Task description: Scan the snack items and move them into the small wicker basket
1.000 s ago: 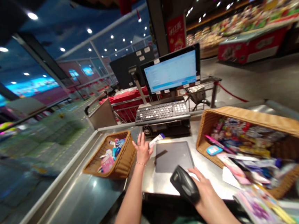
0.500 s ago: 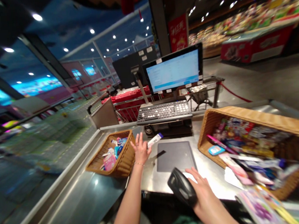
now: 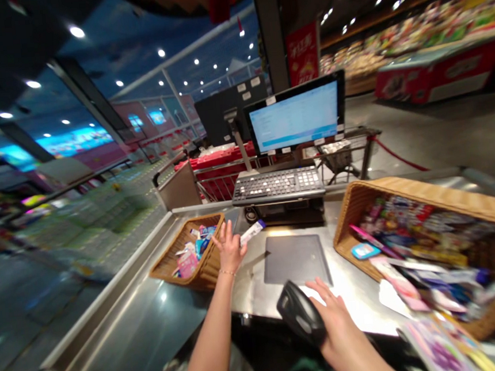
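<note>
My left hand (image 3: 227, 246) is raised over the steel counter beside the small wicker basket (image 3: 211, 263). It pinches a slim white tube with a blue end (image 3: 252, 232) between thumb and fingers, the other fingers spread. My right hand (image 3: 333, 313) is closed around a black handheld barcode scanner (image 3: 299, 318) near the counter's front edge. A dark grey pad (image 3: 296, 258) lies between the two hands.
A large wicker basket (image 3: 408, 191) full of packets stands at right, with loose items spilled in front. A keyboard (image 3: 278, 184) and lit monitor (image 3: 296, 117) sit behind the pad. Red shopping carts (image 3: 214, 174) stand beyond the counter.
My left hand with the tube has drifted left toward the small basket. My right hand and scanner have shifted slightly left and nearer to me. The camera has panned.
</note>
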`<state>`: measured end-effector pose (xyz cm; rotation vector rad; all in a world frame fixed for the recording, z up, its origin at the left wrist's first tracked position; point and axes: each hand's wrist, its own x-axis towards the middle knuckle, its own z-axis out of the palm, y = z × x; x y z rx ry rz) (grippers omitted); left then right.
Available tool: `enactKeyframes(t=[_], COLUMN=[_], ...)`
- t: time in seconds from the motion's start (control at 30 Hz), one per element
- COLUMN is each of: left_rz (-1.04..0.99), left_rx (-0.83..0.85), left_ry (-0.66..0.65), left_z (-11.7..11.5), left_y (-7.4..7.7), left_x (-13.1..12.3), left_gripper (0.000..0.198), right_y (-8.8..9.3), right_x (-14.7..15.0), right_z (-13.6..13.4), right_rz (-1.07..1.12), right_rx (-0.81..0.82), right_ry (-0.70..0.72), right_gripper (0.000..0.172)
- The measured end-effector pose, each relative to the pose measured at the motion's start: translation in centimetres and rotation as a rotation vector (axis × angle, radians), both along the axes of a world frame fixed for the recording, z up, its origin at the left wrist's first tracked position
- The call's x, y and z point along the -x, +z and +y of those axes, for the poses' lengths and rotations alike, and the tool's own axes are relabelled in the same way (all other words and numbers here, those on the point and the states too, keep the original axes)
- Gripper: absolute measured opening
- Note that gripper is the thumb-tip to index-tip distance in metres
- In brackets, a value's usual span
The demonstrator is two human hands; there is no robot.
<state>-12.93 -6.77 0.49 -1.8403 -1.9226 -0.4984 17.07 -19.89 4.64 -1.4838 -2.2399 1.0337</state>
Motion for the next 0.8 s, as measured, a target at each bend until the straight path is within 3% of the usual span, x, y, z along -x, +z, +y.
enactKeyframes(t=[0.8], left_rz=[0.036], left_rx=[-0.100], left_ry=[0.153], left_z=[-2.4], left_y=[2.2], left_x=[4.1], left_gripper=[0.012], right_y=[-1.5], right_x=[0.7], right_z=[0.7], right_rz=[0.011], right_rx=[-0.077], right_ry=[0.023], right_gripper=[0.059])
